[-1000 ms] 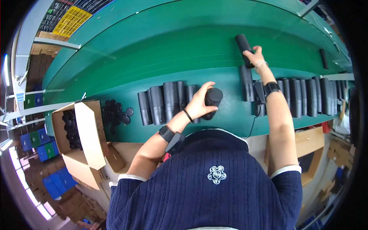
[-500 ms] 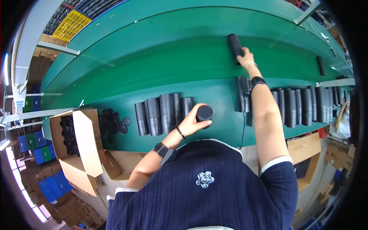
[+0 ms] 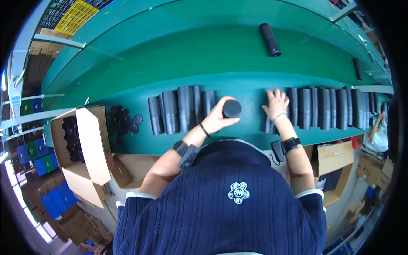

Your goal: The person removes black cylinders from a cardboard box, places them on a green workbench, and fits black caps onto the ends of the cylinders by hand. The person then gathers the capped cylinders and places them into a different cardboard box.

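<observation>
My left hand (image 3: 218, 117) is wrapped round a black tube (image 3: 232, 109), held on end so that its flat round top faces up. Just left of it, several ribbed black tubes (image 3: 185, 108) lie side by side on the green bench. My right hand (image 3: 277, 105) has its fingers spread over a black tube (image 3: 268, 126) at the left end of the right-hand row; the hand hides most of that tube. Beyond it, a single black tube (image 3: 270, 40) lies on the green belt, out of both hands.
Several black tubes (image 3: 327, 108) line the bench on the right. Loose round black caps (image 3: 123, 121) lie at the left beside an open cardboard box (image 3: 94, 148) holding more caps. Another black tube (image 3: 357, 69) is far right on the belt. A cardboard box (image 3: 335, 159) stands below the bench.
My right hand has let go of the tube on the belt and come back toward me to the row. My left hand still holds its tube upright. The whole view has shifted slightly.
</observation>
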Demonstrator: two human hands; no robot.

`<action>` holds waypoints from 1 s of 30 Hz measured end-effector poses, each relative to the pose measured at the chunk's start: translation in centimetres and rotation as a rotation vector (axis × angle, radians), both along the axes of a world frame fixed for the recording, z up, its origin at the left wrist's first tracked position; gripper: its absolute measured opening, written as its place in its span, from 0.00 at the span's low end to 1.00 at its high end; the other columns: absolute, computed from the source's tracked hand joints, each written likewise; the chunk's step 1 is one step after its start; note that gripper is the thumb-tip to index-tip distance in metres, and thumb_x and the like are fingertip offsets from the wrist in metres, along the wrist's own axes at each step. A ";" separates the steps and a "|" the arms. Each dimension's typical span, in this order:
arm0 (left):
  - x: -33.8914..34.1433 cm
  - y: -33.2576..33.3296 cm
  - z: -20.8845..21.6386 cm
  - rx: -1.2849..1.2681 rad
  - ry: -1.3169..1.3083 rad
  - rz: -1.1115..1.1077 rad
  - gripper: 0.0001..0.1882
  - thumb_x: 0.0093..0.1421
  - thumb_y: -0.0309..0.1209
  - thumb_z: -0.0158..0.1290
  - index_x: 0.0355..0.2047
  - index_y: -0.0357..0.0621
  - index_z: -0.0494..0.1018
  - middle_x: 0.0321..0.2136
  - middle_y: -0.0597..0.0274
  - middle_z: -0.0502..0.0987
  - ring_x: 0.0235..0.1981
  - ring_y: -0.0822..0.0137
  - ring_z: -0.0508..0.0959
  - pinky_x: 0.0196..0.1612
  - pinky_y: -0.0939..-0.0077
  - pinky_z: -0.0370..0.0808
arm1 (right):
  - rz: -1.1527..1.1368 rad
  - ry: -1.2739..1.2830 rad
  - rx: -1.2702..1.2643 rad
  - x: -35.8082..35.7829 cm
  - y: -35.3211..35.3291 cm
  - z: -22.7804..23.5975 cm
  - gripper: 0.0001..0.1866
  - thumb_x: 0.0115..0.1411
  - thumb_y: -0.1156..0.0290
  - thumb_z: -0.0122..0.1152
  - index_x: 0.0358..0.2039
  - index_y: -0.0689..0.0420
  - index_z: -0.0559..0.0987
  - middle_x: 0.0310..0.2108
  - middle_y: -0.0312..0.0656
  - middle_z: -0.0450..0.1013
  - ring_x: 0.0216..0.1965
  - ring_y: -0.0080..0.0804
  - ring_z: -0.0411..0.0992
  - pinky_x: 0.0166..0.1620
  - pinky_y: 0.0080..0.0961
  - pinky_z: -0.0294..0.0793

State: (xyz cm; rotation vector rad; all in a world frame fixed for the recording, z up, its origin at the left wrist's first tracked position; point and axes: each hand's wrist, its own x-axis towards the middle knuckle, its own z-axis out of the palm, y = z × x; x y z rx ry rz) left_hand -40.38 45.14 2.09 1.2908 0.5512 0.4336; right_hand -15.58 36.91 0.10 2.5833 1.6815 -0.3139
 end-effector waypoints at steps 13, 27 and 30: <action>-0.3 -2.9 -1.1 0.359 0.069 -0.030 0.31 0.50 0.30 0.62 0.53 0.40 0.61 0.49 0.53 0.66 0.52 0.63 0.68 0.55 0.68 0.65 | -0.215 1.710 0.421 -7.8 -2.8 2.0 0.12 0.59 0.74 0.59 0.45 0.58 0.77 0.28 0.31 0.72 0.26 0.15 0.66 0.29 0.14 0.66; 0.3 1.8 -0.9 -0.272 -0.119 0.355 0.23 0.66 0.41 0.46 0.55 0.41 0.62 0.47 0.61 0.71 0.48 0.70 0.70 0.48 0.73 0.68 | 0.018 1.238 0.398 -7.8 -1.9 -1.1 0.49 0.38 0.76 0.73 0.62 0.56 0.58 0.57 0.47 0.63 0.59 0.40 0.61 0.61 0.31 0.58; 0.0 1.8 0.4 0.066 -0.128 0.141 0.26 0.60 0.29 0.55 0.57 0.41 0.61 0.46 0.63 0.70 0.49 0.71 0.70 0.53 0.74 0.67 | 0.196 0.685 0.499 -7.1 -0.2 2.1 0.44 0.40 0.77 0.69 0.60 0.52 0.62 0.48 0.50 0.65 0.52 0.49 0.64 0.56 0.37 0.63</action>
